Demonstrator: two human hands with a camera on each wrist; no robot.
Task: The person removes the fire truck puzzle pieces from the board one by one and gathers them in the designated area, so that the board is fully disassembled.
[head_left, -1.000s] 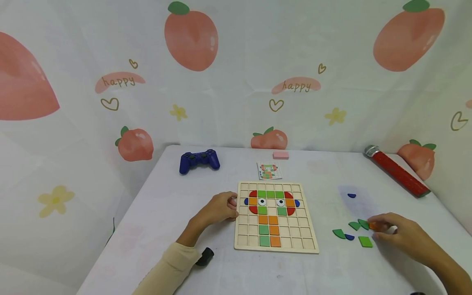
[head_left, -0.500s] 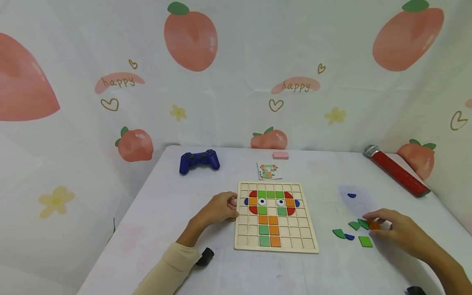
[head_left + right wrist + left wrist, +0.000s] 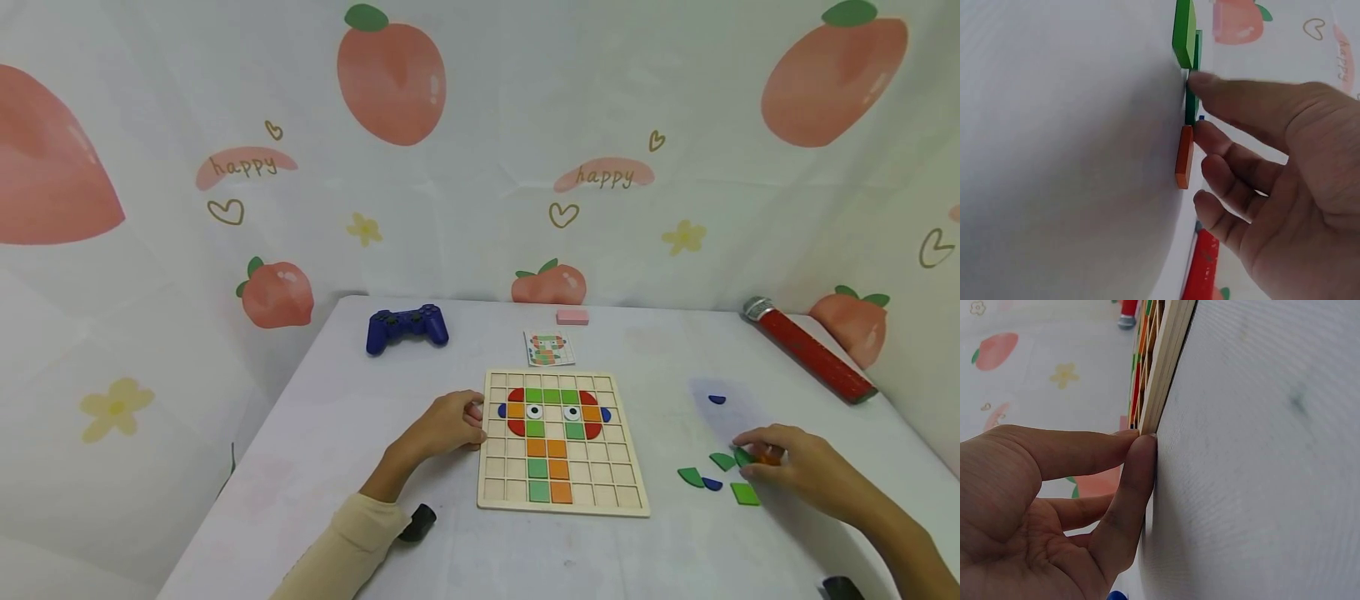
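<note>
My left hand (image 3: pixel 444 427) grips the left edge of a wooden grid board (image 3: pixel 517 496) between thumb and forefinger, as the left wrist view also shows. Red, orange, green and blue pieces and two eye discs form a face and a column below it in the squares. To the right, my right hand (image 3: pixel 806 467) pinches a green quarter-circle piece (image 3: pixel 1192 103) at the table surface. An orange piece (image 3: pixel 1184 159) lies beside its fingers. A light green square (image 3: pixel 746 494), two other green quarter-circles (image 3: pixel 691 477) and a blue half-circle (image 3: pixel 712 483) lie close by.
A printed pattern card (image 3: pixel 550 348) and a pink block (image 3: pixel 572 317) lie behind the board. A blue game controller (image 3: pixel 407 327) is at back left, a red microphone (image 3: pixel 810 352) at back right. Another blue half-circle (image 3: pixel 717 399) lies beyond the right hand.
My right hand has shifted slightly left, from the orange piece to the green quarter-circle, which has turned and moved a little right. The left hand and board stay put.
</note>
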